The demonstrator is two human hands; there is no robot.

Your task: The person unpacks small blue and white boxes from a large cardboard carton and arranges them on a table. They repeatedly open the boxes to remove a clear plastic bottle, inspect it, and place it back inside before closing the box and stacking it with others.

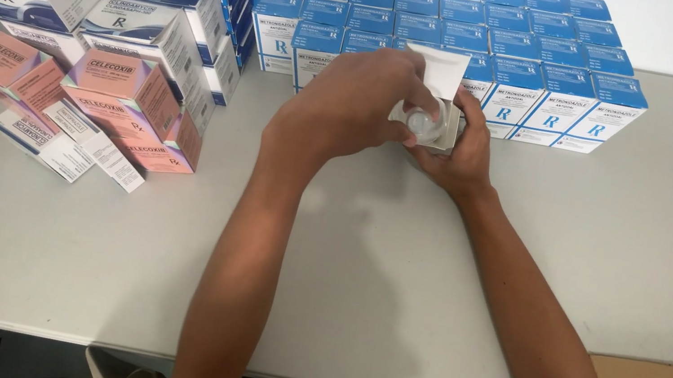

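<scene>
We hold a small white carton [441, 97], flap open, above the grey table [361, 257], before the blue-and-white box rows [463, 32]. Our right hand [461, 151] grasps its base; our left hand [356, 101] pinches a clear item [422, 121] at its mouth.

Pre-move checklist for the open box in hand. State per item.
1. Small white box held off the grey table: ok.
2. Top flap open and upright: ok.
3. Right hand supports the box from below and behind: ok.
4. Left hand at the box opening, fingers on a pale, glossy item: ok.
5. What that item is: cannot tell.
6. Blue-and-white box rows behind the hands upright, undisturbed: ok.
</scene>
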